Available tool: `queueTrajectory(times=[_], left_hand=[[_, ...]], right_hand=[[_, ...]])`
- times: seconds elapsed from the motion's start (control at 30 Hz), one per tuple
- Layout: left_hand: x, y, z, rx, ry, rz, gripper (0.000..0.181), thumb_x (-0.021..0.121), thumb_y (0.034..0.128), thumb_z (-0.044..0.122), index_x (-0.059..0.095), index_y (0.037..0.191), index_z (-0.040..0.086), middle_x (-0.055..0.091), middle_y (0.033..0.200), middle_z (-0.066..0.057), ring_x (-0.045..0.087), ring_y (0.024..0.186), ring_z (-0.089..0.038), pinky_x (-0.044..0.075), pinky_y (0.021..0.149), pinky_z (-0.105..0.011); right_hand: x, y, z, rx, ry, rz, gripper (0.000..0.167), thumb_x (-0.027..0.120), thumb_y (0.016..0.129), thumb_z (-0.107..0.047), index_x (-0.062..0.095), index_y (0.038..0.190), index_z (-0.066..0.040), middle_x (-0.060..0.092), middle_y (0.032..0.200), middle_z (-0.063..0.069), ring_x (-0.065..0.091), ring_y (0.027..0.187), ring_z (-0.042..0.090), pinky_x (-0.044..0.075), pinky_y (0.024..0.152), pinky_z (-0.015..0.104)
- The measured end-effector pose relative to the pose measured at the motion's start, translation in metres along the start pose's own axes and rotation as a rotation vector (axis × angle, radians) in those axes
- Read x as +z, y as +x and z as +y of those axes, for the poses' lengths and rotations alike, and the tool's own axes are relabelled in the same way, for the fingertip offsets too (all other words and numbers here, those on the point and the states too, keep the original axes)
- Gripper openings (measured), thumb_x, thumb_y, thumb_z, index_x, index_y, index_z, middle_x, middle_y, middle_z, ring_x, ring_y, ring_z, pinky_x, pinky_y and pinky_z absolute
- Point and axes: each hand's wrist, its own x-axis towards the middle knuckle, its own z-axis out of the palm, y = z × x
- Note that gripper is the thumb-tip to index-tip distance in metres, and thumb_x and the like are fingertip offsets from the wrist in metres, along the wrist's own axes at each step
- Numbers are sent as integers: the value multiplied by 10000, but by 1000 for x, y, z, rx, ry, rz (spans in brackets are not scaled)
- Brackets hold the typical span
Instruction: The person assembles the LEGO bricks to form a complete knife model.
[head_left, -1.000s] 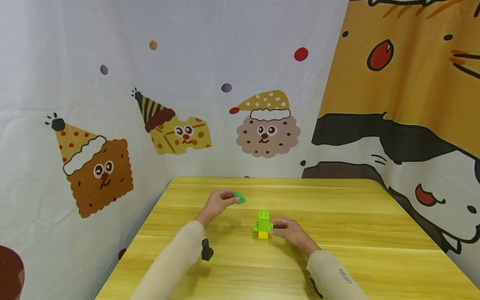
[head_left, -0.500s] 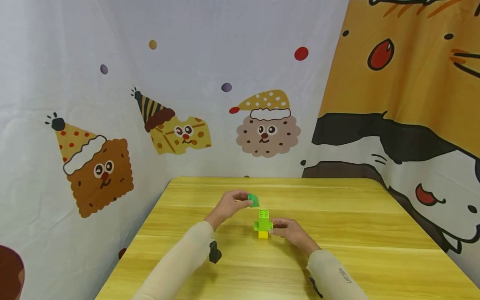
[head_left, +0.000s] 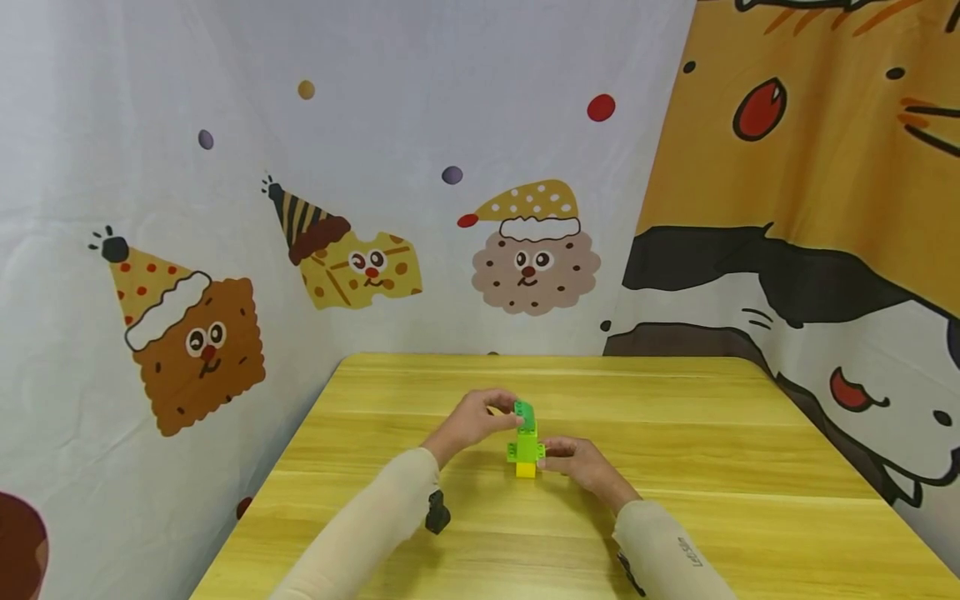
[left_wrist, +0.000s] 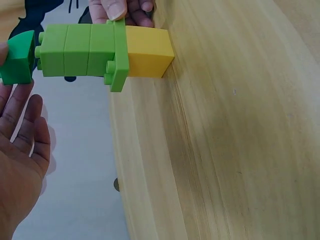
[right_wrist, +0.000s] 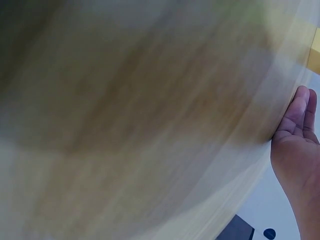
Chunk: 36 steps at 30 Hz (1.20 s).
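Observation:
A small tower of building blocks stands upright on the table: a yellow block [head_left: 526, 470] at the bottom, a light green plate [left_wrist: 119, 60] jutting out at both sides, and light green blocks [left_wrist: 75, 50] above. My left hand [head_left: 476, 418] pinches a dark green block [left_wrist: 19, 59] with a curved side, just over the top studs. In the left wrist view it is very near those studs; I cannot tell if they touch. With thumb and fingers my right hand [head_left: 587, 468] holds the plate's right end, steadying nothing else. In the right wrist view only the yellow block's edge shows.
The wooden table [head_left: 675, 417] carries the tower near its middle. Behind it hangs a white cloth [head_left: 420, 100] printed with cartoon figures. Each wrist bears a dark camera, such as the left wrist camera [head_left: 437, 512].
My left hand has carried the dark green block rightward, from left of the tower to its top, and the block has turned. The right hand and tower have stayed put.

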Motion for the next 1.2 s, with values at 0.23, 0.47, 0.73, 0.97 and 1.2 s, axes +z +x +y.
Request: queueTrajectory(times=[0.23,0.47,0.73,0.97,1.2], left_hand=[[3,0,-1,27,52,-18,269,740,912,335,702,1140,198,654,1034,47,584,1010,-270,506,801,-370],[5,-2,0,33,48,-16,261,742,908,352,703,1132,222,657,1022,62,586,1008,-271,504,794,-361],[9,-3,-3,51,6,-9,282,759,893,354,705,1130,212,657,1019,45,591,994,-280,500,790,-353],[7,-2,-5,71,26,-13,265,725,919,365,711,1146,230,664,1029,59,596,1001,-240,480,847,-355],[5,-1,-9,75,34,-21,241,714,927,373,721,1136,254,672,1018,70,599,996,-224,482,841,-364]], right_hand=[[0,0,0,6,0,-1,428,773,883,-277,680,1241,-62,676,1168,60,607,1073,225,473,936,470],[1,-1,-2,17,-13,7,418,771,884,-283,685,1236,-76,673,1171,48,601,1079,223,472,933,470],[1,-1,-1,10,-3,0,411,769,885,-291,691,1231,-83,674,1177,58,600,1089,230,468,941,473],[1,-1,-1,9,0,-1,405,775,879,-284,697,1222,-83,677,1174,62,605,1083,231,468,941,473],[1,0,0,4,0,3,403,777,878,-269,696,1219,-70,677,1175,74,607,1083,242,464,946,486]])
